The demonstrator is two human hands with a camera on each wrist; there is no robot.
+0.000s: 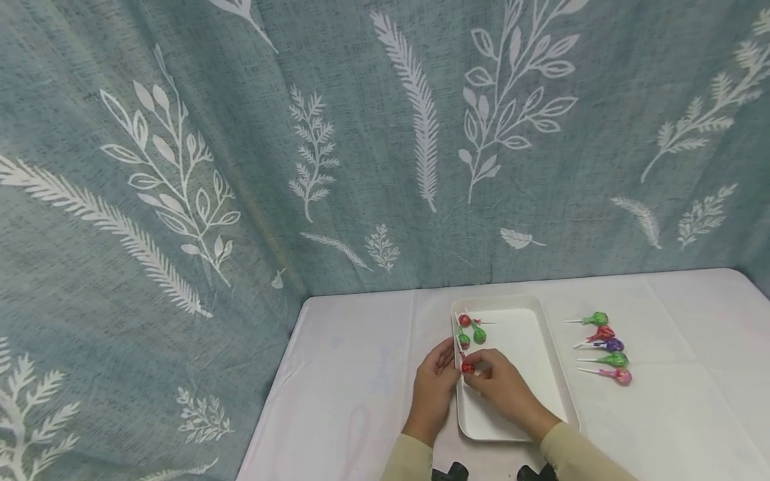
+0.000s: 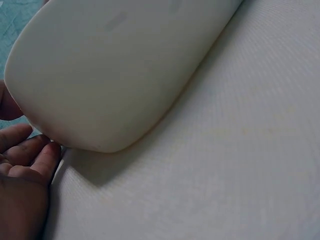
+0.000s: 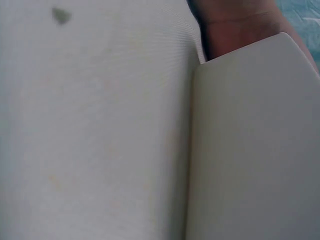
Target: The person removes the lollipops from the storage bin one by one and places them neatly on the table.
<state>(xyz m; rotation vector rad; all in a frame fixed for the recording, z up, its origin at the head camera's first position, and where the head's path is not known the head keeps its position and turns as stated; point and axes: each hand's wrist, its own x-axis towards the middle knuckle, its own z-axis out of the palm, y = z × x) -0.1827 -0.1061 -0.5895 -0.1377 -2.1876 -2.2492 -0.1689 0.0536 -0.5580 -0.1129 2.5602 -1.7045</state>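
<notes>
Right hand (image 1: 504, 386) is pinching a red lollipop (image 1: 468, 367), stick (image 1: 460, 346) pointing away along the white tray (image 1: 535, 354); left hand (image 1: 434, 387) is touching it, grip unclear.

"What colour is the curtain (image 1: 355, 143)?"
"Grey-blue, patterned with white leaves and sprigs."
"The tray (image 1: 534, 357)?"
"White, like the tablecloth (image 1: 355, 374)."
"And the lollipops (image 1: 478, 335) in the tray?"
"Red and green."
"The lollipops beside it (image 1: 615, 345)?"
"Green, red, purple and pink, with white sticks."
"Sleeves (image 1: 410, 459)?"
"Plain beige."
</notes>
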